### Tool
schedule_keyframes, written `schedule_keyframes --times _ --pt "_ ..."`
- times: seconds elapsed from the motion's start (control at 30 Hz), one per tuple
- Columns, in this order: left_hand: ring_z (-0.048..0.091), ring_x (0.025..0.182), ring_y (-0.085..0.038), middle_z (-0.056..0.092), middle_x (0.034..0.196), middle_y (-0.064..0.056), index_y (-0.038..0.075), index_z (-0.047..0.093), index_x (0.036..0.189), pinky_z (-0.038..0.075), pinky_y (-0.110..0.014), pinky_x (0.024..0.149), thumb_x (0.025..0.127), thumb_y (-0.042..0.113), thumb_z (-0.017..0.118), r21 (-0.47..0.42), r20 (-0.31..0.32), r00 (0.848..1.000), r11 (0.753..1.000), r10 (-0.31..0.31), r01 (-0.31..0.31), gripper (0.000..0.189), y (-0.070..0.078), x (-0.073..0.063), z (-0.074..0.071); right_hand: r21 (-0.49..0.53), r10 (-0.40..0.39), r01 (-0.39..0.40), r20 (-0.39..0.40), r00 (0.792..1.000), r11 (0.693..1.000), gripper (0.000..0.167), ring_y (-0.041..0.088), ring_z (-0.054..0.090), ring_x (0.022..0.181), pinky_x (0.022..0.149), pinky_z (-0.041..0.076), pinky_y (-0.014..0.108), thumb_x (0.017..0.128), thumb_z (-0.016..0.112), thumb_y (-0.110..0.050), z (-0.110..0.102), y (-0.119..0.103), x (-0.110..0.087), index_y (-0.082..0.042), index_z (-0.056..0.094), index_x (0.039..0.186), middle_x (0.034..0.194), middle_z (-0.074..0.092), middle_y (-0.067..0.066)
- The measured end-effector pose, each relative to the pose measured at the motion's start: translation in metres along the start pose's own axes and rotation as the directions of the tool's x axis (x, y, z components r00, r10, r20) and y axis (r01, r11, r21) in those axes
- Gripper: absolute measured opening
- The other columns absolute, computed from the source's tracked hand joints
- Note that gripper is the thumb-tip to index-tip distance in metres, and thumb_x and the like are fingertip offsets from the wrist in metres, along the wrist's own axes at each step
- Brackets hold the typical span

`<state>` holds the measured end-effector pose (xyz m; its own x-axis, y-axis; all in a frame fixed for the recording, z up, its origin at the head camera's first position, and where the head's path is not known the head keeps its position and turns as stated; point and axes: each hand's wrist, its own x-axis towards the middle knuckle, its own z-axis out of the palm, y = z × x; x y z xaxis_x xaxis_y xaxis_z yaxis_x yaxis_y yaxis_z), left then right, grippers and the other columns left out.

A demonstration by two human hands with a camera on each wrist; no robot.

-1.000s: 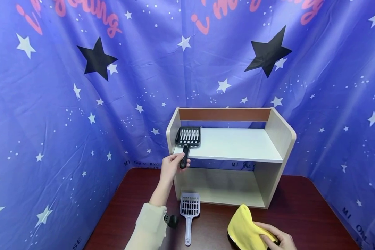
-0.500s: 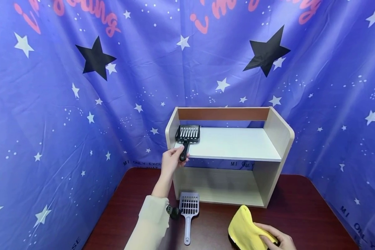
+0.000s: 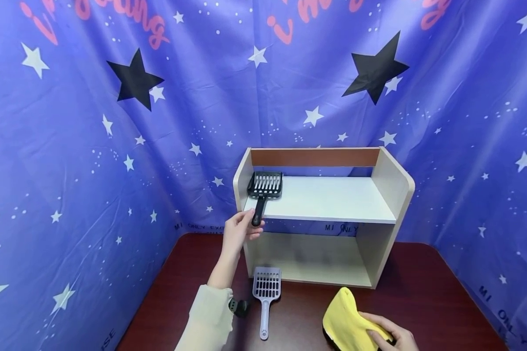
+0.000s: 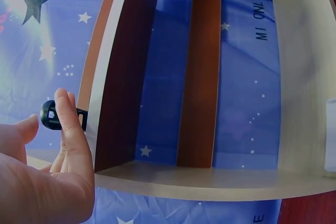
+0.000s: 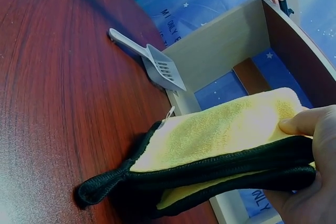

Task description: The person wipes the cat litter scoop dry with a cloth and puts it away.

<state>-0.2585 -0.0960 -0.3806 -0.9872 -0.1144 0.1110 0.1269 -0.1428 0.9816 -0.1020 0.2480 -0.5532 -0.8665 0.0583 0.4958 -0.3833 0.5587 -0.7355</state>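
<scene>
A black litter scoop [image 3: 265, 185] lies at the left end of the white upper shelf [image 3: 334, 197], its handle poking out over the front edge. Beside that handle is my left hand [image 3: 239, 231]; in the left wrist view the thumb stands apart from the handle [image 4: 50, 115] and the fingers are extended. My right hand [image 3: 393, 334] pinches a folded yellow cloth [image 3: 349, 319] with black edging and a corner loop [image 5: 97, 187], low over the table. Between the hands, a grey litter scoop [image 3: 267, 287] lies on the table, handle toward me.
The two-tier wooden shelf unit [image 3: 393, 195] stands at the back of the dark red table [image 3: 180, 273]. Its lower compartment [image 3: 307, 258] opens toward me. A blue star-printed curtain [image 3: 193, 122] hangs behind and on both sides.
My left hand has slid the black litter scoop farther back on the upper shelf, then loosened from its handle. The right hand and yellow cloth have stayed nearly still.
</scene>
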Motion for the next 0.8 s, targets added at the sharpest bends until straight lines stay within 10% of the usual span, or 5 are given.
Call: schedule_keyframes --times 0.43,0.8 --pt "0.067 0.06 -0.005 0.075 0.075 -0.002 -0.008 0.058 0.125 0.059 -0.018 0.058 0.098 0.026 0.063 -0.001 -0.02 1.0 1.0 -0.022 0.022 0.044 -0.018 -0.022 -0.014 -0.004 -0.043 0.043 -0.006 0.999 0.999 0.037 -0.009 0.059 0.07 0.057 0.046 0.008 0.077 0.076 0.009 -0.006 -0.003 0.0 -0.013 0.076 0.107 0.093 0.069 -0.029" --pt "0.071 0.07 -0.006 0.077 0.097 -0.011 -0.012 0.054 0.129 0.062 -0.023 0.07 0.097 0.017 0.064 0.007 -0.038 0.996 0.997 -0.082 0.083 0.044 -0.091 -0.043 -0.047 0.006 -0.045 0.046 -0.008 0.999 0.999 0.036 -0.01 0.059 0.073 0.059 0.047 0.008 0.077 0.076 0.009 -0.009 -0.005 -0.004 -0.012 0.076 0.106 0.094 0.069 -0.029"
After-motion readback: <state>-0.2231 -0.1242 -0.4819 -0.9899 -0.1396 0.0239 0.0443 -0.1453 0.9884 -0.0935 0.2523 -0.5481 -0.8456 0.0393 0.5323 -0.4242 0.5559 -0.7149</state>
